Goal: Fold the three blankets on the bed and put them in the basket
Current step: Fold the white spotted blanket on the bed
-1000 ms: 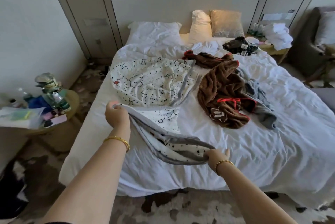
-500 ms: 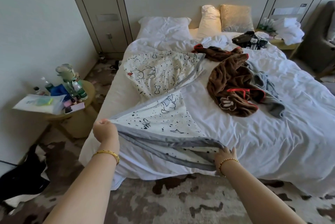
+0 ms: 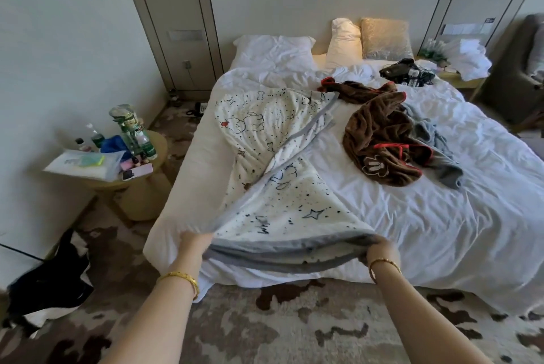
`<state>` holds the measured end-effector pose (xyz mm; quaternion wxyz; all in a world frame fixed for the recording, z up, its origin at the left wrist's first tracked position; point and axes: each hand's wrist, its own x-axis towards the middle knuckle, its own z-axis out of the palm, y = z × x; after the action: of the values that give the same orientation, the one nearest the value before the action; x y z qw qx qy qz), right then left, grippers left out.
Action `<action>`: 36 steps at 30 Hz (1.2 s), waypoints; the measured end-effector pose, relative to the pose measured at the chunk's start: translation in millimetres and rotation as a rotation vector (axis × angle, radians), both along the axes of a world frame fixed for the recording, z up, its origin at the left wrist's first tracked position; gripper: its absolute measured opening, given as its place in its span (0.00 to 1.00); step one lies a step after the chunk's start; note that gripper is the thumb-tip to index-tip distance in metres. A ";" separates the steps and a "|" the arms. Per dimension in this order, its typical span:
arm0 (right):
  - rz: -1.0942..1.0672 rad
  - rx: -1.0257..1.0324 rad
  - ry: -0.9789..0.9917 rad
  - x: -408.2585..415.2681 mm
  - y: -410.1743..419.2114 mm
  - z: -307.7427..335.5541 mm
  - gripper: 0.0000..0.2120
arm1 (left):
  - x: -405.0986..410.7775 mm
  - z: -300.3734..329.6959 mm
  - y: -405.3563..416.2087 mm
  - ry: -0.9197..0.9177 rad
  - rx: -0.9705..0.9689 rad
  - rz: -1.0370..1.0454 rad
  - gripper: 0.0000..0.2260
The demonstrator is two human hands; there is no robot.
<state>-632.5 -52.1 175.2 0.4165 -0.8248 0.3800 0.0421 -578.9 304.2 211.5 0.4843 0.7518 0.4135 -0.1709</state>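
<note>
A white printed blanket (image 3: 273, 175) with a grey border lies along the left half of the bed (image 3: 412, 216). Its near edge is lifted at the foot of the bed. The left hand (image 3: 192, 246) holds one corner in a closed grip; the right hand (image 3: 379, 250) holds the other the same way. A crumpled brown blanket (image 3: 379, 140) lies further right, touching a grey blanket (image 3: 441, 157). A cluttered round tabletop (image 3: 153, 154) stands left of the bed.

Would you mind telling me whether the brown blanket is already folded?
No, the brown blanket lies crumpled in a loose heap on the bed, beside a grey blanket.
</note>
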 end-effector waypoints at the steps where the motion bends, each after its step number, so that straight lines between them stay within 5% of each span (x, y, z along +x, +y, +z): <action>1: -0.093 0.081 -0.013 -0.1 -6.7 8.1 0.14 | -3.5 -1.1 -10.0 0.068 -0.033 -0.072 0.25; 3: -0.213 0.225 -0.150 16.3 -13.1 40.5 0.15 | 1.4 13.7 -32.7 -0.004 -0.043 -0.170 0.22; 6: -0.214 0.281 -0.577 74.3 17.4 123.6 0.16 | 23.6 78.4 -57.8 -0.535 0.119 -0.177 0.19; 8: -0.044 -0.013 -0.909 95.6 65.3 167.6 0.15 | 22.2 108.2 -51.2 -0.917 0.218 -0.030 0.14; 9: 0.116 -0.254 -0.958 94.4 88.7 176.3 0.17 | 14.5 104.3 -41.0 -0.948 0.244 0.048 0.14; 11: 0.550 -0.615 -0.645 78.2 111.7 151.1 0.19 | -13.9 51.1 -15.7 -0.578 0.167 0.107 0.12; 13: 0.837 -0.678 0.071 52.5 103.2 102.3 0.18 | -52.9 -10.8 3.8 -0.108 -0.051 0.155 0.10; 15: 0.873 -0.621 0.460 27.6 85.9 59.8 0.18 | -72.1 -47.2 17.8 -0.016 -0.143 0.269 0.11; 24: 0.615 -0.483 0.177 29.7 70.8 42.6 0.14 | -38.9 -34.1 0.0 -0.102 0.171 -0.047 0.15; 36: 0.228 -0.026 -0.252 139.6 58.8 37.7 0.16 | 88.1 9.0 -36.7 -0.352 0.076 0.101 0.13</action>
<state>-492.9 6.8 212.9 0.4425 -0.8667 0.2294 -0.0196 -490.9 267.5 220.5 0.5284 0.7662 0.3657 0.0035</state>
